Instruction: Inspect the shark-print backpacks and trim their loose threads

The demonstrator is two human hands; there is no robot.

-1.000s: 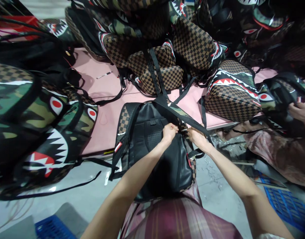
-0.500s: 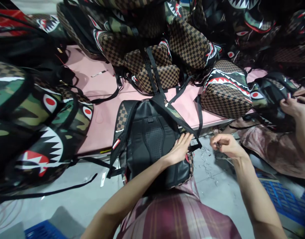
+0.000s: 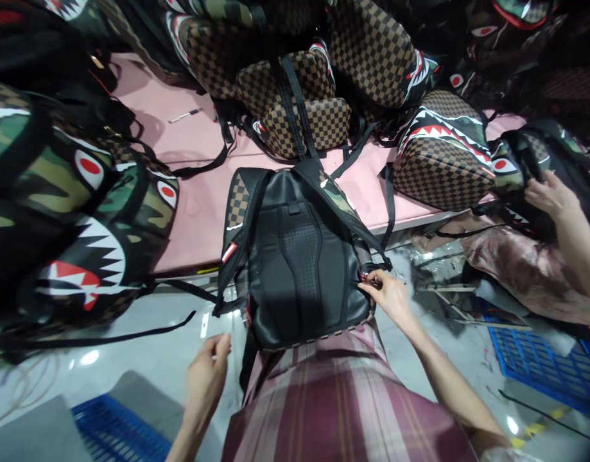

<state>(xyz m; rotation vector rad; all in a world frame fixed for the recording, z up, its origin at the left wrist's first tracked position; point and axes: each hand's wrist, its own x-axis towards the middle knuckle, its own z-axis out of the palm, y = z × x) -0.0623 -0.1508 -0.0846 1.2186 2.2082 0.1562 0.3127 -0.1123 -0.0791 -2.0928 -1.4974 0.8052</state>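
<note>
Pink bench (image 3: 203,212) over a shiny grey floor (image 3: 395,350), two blue crates (image 3: 116,430) below, one pen (image 3: 183,116) and many bags (image 3: 442,151) on top.
One black backpack (image 3: 299,276), padded back up, spans bench edge and lap; right hand's (image 3: 386,295) fingers pinch its side, left hand's (image 3: 210,369) curl narrow beside it, contents unclear.

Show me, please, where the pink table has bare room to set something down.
The pink table shows bare between the camouflage backpacks and the black-backed backpack, and around the pen. A narrower gap lies left of the near-right checkered bag. The far side is crowded with piled bags.
</note>
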